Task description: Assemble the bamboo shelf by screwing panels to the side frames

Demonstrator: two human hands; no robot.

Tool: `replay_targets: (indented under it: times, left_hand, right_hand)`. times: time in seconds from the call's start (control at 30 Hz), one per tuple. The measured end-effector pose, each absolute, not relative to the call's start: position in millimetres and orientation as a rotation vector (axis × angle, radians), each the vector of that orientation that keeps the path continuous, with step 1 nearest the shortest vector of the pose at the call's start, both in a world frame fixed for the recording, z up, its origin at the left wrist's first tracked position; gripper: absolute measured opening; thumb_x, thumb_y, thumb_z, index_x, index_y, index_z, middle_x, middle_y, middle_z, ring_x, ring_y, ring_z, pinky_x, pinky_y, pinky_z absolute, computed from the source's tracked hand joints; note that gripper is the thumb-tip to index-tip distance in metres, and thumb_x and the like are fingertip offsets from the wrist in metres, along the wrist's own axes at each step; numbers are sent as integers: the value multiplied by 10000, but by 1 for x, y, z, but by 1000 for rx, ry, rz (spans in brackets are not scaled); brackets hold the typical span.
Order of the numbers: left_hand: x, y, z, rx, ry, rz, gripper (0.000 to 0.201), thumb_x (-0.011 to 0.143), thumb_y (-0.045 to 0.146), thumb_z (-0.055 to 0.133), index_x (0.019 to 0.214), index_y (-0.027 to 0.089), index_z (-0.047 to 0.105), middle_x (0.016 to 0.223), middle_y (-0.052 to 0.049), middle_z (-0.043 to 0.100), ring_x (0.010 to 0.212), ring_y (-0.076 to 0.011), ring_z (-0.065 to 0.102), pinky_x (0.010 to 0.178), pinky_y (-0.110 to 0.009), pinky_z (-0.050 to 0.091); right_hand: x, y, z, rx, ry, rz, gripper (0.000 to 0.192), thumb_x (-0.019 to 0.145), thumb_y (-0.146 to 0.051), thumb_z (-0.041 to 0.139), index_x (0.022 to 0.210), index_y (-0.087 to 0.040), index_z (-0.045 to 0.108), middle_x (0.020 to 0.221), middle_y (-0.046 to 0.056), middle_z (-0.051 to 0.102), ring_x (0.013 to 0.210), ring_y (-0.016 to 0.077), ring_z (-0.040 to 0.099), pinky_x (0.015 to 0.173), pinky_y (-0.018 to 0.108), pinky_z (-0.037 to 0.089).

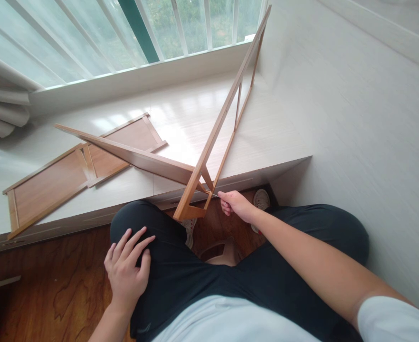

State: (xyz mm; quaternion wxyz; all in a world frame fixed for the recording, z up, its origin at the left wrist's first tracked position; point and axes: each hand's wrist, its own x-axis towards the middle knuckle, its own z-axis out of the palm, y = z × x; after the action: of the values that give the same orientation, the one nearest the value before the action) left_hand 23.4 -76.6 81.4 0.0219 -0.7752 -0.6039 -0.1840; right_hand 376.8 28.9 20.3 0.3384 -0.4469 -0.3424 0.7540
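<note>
By a window (191,21), a long wooden frame (223,114) slants away just left of your right hand (237,203), which pinches a thin tool (215,195). Your left hand (128,266) lies spread.

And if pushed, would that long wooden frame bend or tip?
The frame is probably stiff: its wood looks straight and unbowed. It seems light for its length, being mostly open gaps. It might tip, since its near end juts past the ledge.
</note>
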Motion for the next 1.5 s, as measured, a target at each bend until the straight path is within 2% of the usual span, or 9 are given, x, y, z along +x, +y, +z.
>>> replay_targets:
  times: [0.67, 1.07, 1.33, 1.5]
  left_hand:
    - [24, -75, 82, -2411, -1843, -565, 251, 993, 248, 526, 1131, 265, 734, 1363, -101, 706, 1429, -343, 524, 1174, -603, 338]
    - [24, -76, 83, -2406, -1868, -570, 256, 990, 257, 525, 1132, 267, 738, 1364, -97, 705, 1437, -340, 514, 1190, -599, 320]
    - [25, -76, 83, -2401, -1881, -582, 253, 989, 255, 524, 1125, 265, 737, 1366, -93, 705, 1439, -331, 514, 1201, -587, 313]
    - [27, -76, 85, -2391, -1885, -587, 247, 982, 254, 533, 1126, 278, 733, 1364, -82, 708, 1440, -323, 518, 1205, -576, 316]
  right_hand:
    - [380, 28, 26, -1062, -773, 2096, 658, 760, -760, 751, 577, -212, 436, 501, -62, 418, 485, 105, 441, 546, 268, 375]
    - [377, 28, 20, -1153, -835, 2037, 664, 789, -804, 667, 579, -220, 430, 485, -50, 429, 444, 103, 430, 487, 259, 372]
    - [375, 27, 24, -1148, -951, 1997, 596, 780, -688, 734, 578, -217, 430, 484, -51, 455, 441, 100, 453, 475, 249, 352]
    - [373, 26, 18, -1212, -1014, 1975, 548, 806, -643, 710, 576, -209, 466, 487, -46, 469, 430, 93, 447, 458, 242, 345]
